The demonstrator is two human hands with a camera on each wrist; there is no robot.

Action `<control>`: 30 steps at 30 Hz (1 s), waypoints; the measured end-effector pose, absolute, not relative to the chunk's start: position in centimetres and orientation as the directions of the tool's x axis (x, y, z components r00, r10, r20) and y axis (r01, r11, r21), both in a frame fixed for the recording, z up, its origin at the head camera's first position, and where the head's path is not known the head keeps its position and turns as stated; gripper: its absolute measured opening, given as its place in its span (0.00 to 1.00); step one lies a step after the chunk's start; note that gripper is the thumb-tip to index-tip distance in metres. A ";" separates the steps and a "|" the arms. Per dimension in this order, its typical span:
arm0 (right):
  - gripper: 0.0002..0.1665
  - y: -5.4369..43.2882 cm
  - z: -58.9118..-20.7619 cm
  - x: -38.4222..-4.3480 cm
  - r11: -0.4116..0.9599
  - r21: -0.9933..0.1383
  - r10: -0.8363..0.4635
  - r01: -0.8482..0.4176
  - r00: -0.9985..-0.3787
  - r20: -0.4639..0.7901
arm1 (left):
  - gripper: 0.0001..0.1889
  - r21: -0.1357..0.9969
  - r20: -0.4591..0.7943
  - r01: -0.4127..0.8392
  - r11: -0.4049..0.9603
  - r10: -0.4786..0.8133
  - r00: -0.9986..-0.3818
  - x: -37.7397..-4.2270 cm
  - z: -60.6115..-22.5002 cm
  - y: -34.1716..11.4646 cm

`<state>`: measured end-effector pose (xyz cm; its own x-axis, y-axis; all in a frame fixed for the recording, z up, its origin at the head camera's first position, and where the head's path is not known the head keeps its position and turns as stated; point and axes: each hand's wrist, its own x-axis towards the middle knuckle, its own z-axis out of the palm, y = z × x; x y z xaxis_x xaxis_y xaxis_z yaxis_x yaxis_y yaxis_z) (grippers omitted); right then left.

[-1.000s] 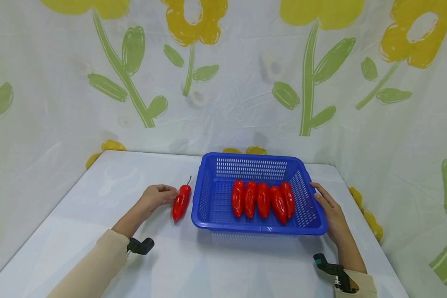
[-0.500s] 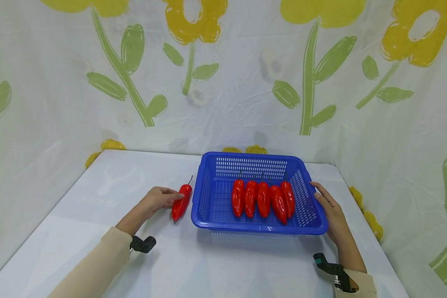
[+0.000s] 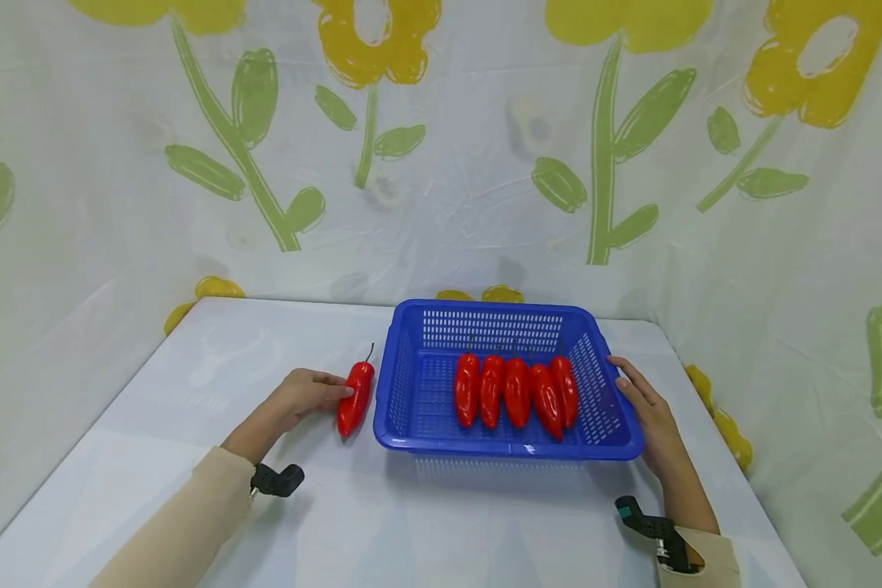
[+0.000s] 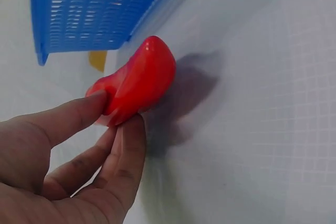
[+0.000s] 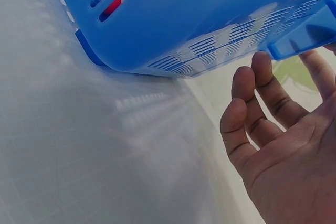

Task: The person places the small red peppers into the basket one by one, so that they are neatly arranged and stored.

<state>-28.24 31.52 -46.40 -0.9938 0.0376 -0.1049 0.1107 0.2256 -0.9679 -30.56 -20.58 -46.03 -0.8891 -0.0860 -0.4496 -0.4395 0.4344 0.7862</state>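
Note:
A glossy red chili pepper (image 3: 356, 400) with a thin dark stem is just left of the blue plastic basket (image 3: 478, 447). My left hand (image 3: 310, 394) pinches it near its middle, thumb on one side and fingers on the other. The left wrist view shows the pepper's rounded tip (image 4: 152, 69) beyond the fingertips, with a shadow beside it. At the basket's right side, my right hand (image 3: 650, 420) holds the rim between thumb and index finger. Its other fingers curl loosely outside the wall in the right wrist view. Several red chili peppers (image 3: 516, 394) lie side by side in the basket, stems pointing away.
The white table (image 3: 323, 523) carries the basket near its far edge. Behind and at both sides hangs a pale curtain (image 3: 470, 204) with yellow flowers and green leaves. A dark wrist camera sits on each wrist, over beige sleeves.
My left hand has gone from touching the chili pepper's side to pinching it, thumb now over the front. My right hand and the basket have stayed put; the head view has shifted slightly.

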 end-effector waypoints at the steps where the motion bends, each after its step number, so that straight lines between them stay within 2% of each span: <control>1: 0.35 31.5 -46.4 -28.3 0.222 -0.969 0.038 0.113 -0.994 -0.107 | 0.28 0.792 -0.448 -0.440 0.423 -0.085 -0.890 -30.5 -45.8 -20.7; 10: 0.36 31.4 -46.2 -28.3 0.224 -0.969 0.041 0.105 -0.994 -0.098 | 0.31 0.888 -0.395 -0.378 0.263 0.013 -0.919 -30.7 -43.5 -21.6; 30: 0.35 31.4 -46.4 -28.2 0.236 -0.965 0.041 0.114 -0.993 -0.107 | 0.31 0.936 -0.302 -0.269 0.226 0.129 -0.944 -30.2 -38.1 -18.4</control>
